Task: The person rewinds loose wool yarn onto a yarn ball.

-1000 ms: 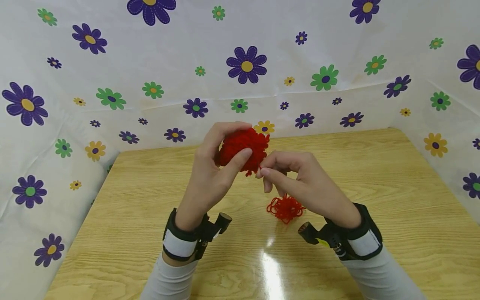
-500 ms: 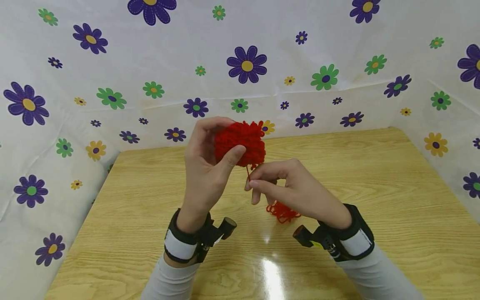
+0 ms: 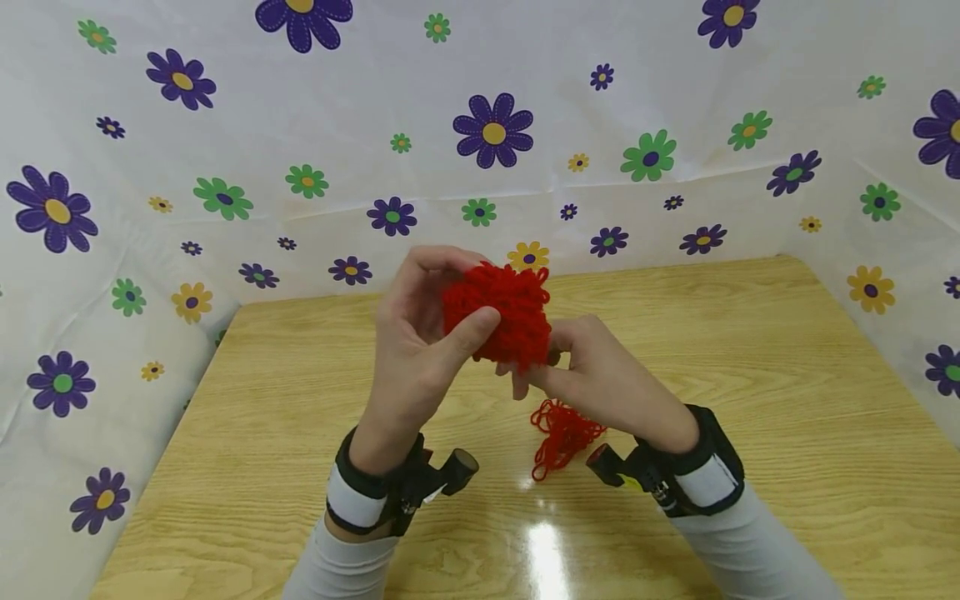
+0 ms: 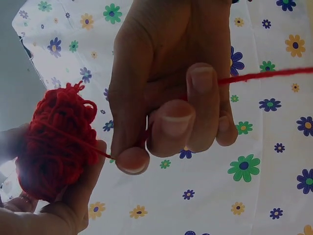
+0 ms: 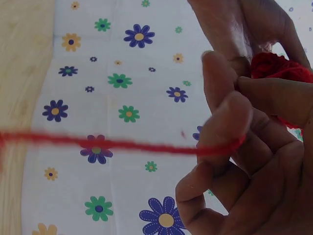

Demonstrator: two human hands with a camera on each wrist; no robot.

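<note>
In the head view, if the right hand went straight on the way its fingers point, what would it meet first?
Most likely the left hand, near the base of its thumb. Depth is unclear, though: the red yarn ball hides part of the right hand and might be met first.

In the head view, I saw white flowered cloth across the upper frame. Below it spread a wood-grained table, with glare at bottom centre.

A screened-off tabletop workspace, type of building unclear. White flower-print sheeting hangs left, far and right of a wood-grain table.
</note>
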